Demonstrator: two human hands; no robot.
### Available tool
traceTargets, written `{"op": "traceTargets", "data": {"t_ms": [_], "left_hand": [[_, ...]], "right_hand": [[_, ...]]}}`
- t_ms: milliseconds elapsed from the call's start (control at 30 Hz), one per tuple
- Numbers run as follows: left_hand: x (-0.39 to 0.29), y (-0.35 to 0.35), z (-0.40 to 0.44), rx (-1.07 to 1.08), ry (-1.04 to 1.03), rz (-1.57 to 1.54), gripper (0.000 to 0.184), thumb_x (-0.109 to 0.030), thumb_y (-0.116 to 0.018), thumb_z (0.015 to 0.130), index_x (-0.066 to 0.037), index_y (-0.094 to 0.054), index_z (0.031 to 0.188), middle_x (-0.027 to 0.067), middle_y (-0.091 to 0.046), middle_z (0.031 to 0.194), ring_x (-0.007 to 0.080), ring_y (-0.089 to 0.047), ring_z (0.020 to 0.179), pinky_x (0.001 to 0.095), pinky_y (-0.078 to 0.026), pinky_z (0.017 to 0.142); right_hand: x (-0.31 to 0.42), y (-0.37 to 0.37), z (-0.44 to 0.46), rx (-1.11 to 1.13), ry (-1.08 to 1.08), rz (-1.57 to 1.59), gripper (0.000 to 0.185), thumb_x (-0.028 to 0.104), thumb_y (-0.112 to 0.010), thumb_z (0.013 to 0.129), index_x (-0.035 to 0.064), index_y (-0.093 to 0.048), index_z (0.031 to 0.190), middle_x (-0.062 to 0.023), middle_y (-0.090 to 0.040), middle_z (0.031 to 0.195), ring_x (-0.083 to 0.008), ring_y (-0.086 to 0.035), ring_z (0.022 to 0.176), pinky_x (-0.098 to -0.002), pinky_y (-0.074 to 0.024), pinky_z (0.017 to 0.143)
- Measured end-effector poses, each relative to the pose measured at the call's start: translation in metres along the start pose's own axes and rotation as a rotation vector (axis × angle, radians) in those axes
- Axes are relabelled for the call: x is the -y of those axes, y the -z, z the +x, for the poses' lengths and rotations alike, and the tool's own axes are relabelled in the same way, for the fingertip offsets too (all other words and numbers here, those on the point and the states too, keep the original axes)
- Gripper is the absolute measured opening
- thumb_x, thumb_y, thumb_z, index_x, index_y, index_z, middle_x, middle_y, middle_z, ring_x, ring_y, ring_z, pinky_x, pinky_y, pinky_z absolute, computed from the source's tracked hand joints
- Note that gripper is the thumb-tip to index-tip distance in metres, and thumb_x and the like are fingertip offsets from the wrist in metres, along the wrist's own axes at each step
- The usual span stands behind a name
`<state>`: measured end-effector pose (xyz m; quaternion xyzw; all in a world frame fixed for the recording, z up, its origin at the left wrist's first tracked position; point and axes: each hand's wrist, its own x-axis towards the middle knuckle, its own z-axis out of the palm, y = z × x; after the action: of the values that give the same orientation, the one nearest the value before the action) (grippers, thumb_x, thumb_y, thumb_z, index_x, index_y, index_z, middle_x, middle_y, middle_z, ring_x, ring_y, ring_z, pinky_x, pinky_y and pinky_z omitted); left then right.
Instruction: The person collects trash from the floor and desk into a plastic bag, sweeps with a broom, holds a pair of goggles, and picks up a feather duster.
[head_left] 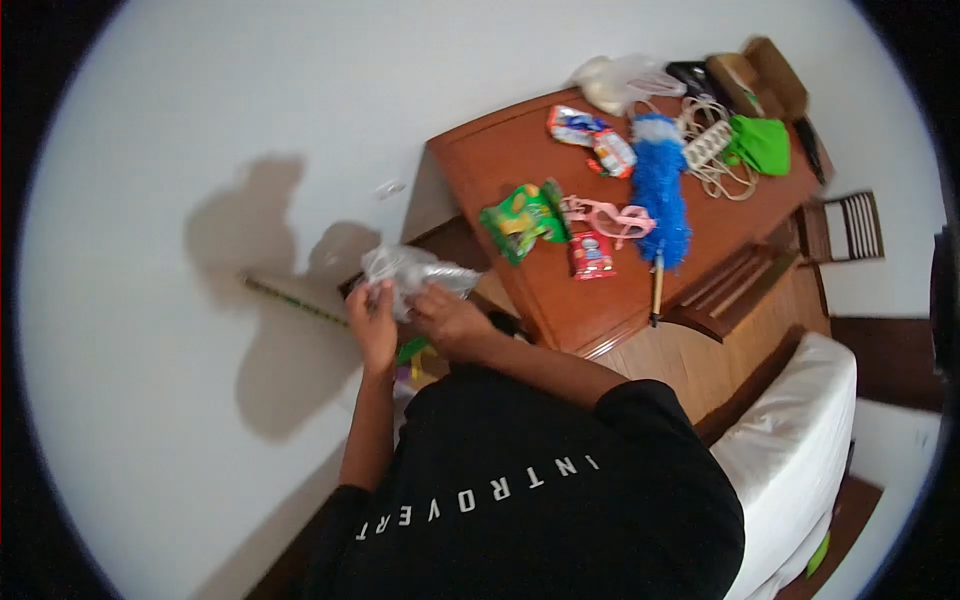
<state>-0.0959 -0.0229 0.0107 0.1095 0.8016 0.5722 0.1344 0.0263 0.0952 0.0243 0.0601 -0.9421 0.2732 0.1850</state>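
Observation:
A crumpled clear plastic bag point(408, 272) is held up between my two hands, in front of the white wall and left of the table. My left hand point(373, 322) pinches its lower left side with thumb and fingers. My right hand point(450, 318) grips its lower right part, fingers bent against the plastic. What the bag contains, if anything, cannot be made out. Nearest on the wooden table point(545, 300) lie a green snack packet point(515, 222), a red packet point(592, 255) and pink goggles point(612, 219).
A blue fluffy duster point(660, 190) lies across the table, beside orange-and-white packets point(613, 152). Farther back are a white power strip point(708, 146), a green cloth item point(762, 144), a white plastic bag point(612, 84) and an open cardboard box point(775, 80). A white-covered seat point(790, 430) stands at right.

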Motion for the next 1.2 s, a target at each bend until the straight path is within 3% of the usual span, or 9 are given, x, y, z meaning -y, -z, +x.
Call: {"op": "traceTargets", "data": {"t_ms": [33,67,133,233,567,633,767,967,1200], "left_hand": [[0.005,0.007,0.0,0.016,-0.004,0.044,0.027,-0.022,-0.07,0.081,-0.002,-0.055,0.091,0.0033,-0.049,0.094,0.0148,-0.046,0.09,0.0284,-0.039,0.082],[0.011,0.014,-0.005,-0.027,0.02,0.057,0.027,-0.022,-0.07,0.081,-0.002,-0.055,0.091,0.0033,-0.049,0.094,0.0148,-0.046,0.09,0.0284,-0.039,0.082],[0.007,0.013,-0.01,-0.03,-0.019,-0.182,0.024,-0.02,-0.07,0.08,-0.003,-0.054,0.081,0.0015,-0.049,0.086,0.0119,-0.046,0.08,0.0258,-0.04,0.076],[0.002,0.023,-0.019,-0.061,-0.144,-0.06,0.022,-0.02,-0.071,0.08,-0.004,-0.056,0.085,0.0022,-0.05,0.088,0.0114,-0.047,0.079,0.0259,-0.041,0.075],[0.03,0.038,-0.027,-0.202,0.049,-0.302,0.032,-0.026,-0.072,0.079,-0.002,-0.057,0.095,0.0003,-0.051,0.083,0.0098,-0.047,0.074,0.0242,-0.041,0.07],[0.027,0.041,-0.034,-0.098,0.18,-0.18,0.038,-0.03,-0.074,0.077,-0.003,-0.057,0.097,-0.0013,-0.051,0.079,0.0086,-0.046,0.071,0.0223,-0.04,0.066],[0.041,0.039,-0.041,-0.075,0.163,-0.162,0.037,-0.028,-0.075,0.075,-0.003,-0.057,0.095,-0.0017,-0.051,0.078,0.0069,-0.045,0.07,0.0207,-0.038,0.063],[0.024,0.058,-0.047,0.175,0.484,-0.177,0.022,-0.016,-0.067,0.081,-0.003,-0.058,0.095,-0.0033,-0.053,0.073,0.0059,-0.046,0.064,0.022,-0.039,0.058],[0.042,0.064,-0.046,-0.068,0.359,-0.231,0.015,-0.017,-0.056,0.089,-0.004,-0.06,0.096,-0.0011,-0.057,0.075,0.0068,-0.051,0.065,0.0216,-0.042,0.06]], "right_hand": [[0.001,-0.003,0.0,0.022,0.032,0.037,0.033,0.011,-0.057,0.069,-0.0022,-0.061,0.099,-0.0163,-0.051,0.117,-0.0334,-0.046,0.116,-0.0459,-0.0298,0.106],[0.003,-0.007,0.0,-0.008,0.028,-0.017,0.032,0.01,-0.058,0.069,-0.0012,-0.06,0.099,-0.0153,-0.052,0.117,-0.033,-0.047,0.115,-0.0443,-0.0341,0.102],[0.001,-0.007,0.004,-0.03,0.056,-0.06,0.031,0.009,-0.059,0.069,-0.0002,-0.06,0.098,-0.0143,-0.052,0.117,-0.0325,-0.048,0.113,-0.0427,-0.0384,0.099],[0.01,-0.006,0.007,-0.034,-0.052,-0.047,0.028,0.007,-0.06,0.074,-0.0001,-0.059,0.1,-0.0116,-0.052,0.117,-0.0329,-0.049,0.113,-0.0407,-0.0415,0.094],[0.022,-0.015,0.0,0.14,0.012,0.043,0.029,0.006,-0.06,0.074,0.0008,-0.058,0.102,-0.01,-0.049,0.119,-0.0297,-0.046,0.116,-0.037,-0.0431,0.093],[0.026,-0.013,-0.002,0.19,0.053,0.026,0.029,0.007,-0.059,0.075,0.0022,-0.058,0.104,-0.0094,-0.047,0.12,-0.0285,-0.045,0.116,-0.0369,-0.04,0.097],[0.031,-0.016,-0.002,0.283,0.109,0.012,0.031,0.009,-0.058,0.076,0.0037,-0.058,0.107,-0.0087,-0.047,0.12,-0.0279,-0.044,0.117,-0.0376,-0.0367,0.1],[0.034,-0.02,-0.003,0.291,0.101,0.032,0.03,0.009,-0.057,0.078,0.0033,-0.058,0.108,-0.0085,-0.048,0.121,-0.0288,-0.043,0.119,-0.0401,-0.0342,0.102],[0.032,-0.021,0.005,0.179,-0.027,0.022,0.031,0.005,-0.056,0.076,0.0004,-0.057,0.107,-0.0118,-0.049,0.119,-0.03,-0.048,0.111,-0.0408,-0.0381,0.096]]}}
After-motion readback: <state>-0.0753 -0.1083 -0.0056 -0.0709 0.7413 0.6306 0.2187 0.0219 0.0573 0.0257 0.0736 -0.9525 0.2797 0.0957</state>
